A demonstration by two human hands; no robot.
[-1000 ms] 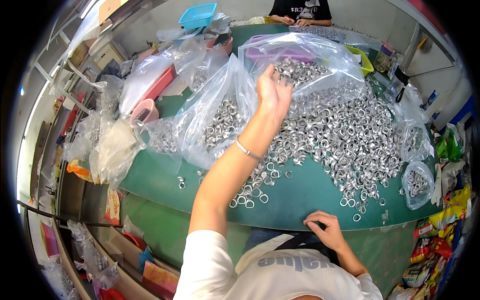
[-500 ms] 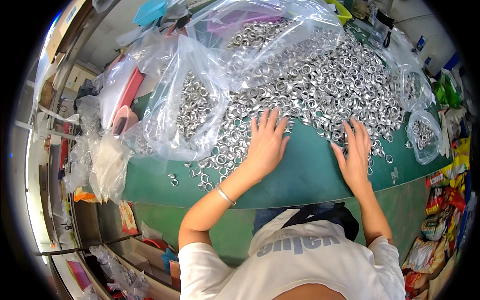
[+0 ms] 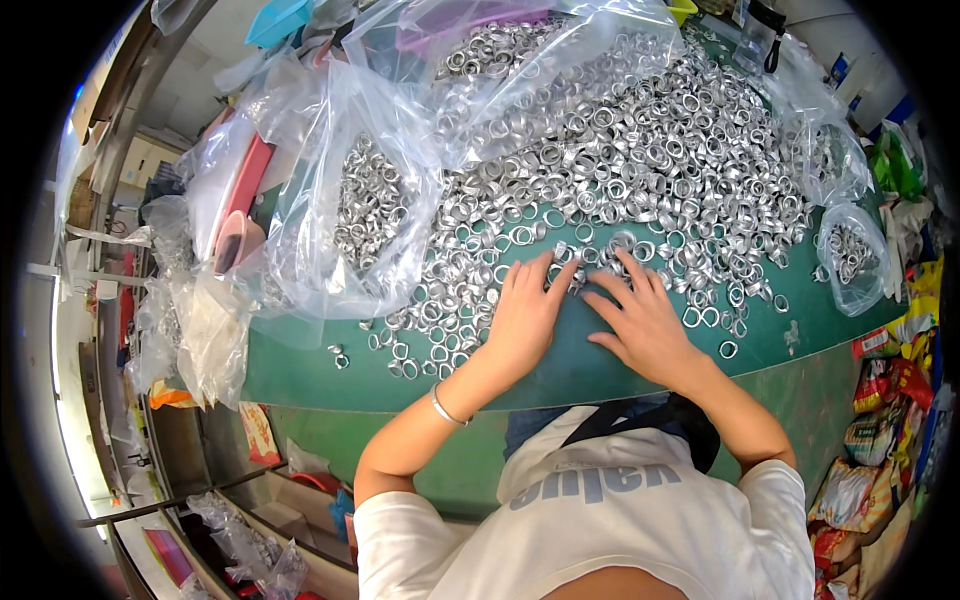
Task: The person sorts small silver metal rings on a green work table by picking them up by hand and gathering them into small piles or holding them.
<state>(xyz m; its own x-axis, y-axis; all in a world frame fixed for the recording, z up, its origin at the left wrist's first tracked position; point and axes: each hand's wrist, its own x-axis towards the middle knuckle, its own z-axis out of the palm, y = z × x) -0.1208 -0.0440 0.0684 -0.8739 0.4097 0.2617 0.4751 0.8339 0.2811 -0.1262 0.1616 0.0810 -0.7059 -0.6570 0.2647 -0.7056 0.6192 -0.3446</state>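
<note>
Nearest us: smooth green tabletop. Our L hand & R hand both open, fingers loosely spread, tips at near edge of shiny metal rings, heaped approx. 12–2 o'clock. Crinkly clear bag w/ more rings, 10 o'clock; smaller rounded bag, 3. Far: purple plastic tub, 11.

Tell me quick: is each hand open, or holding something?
Left hand: at the metal rings; grip cannot be told.
Right hand: open and spread, at the rings too.
</note>
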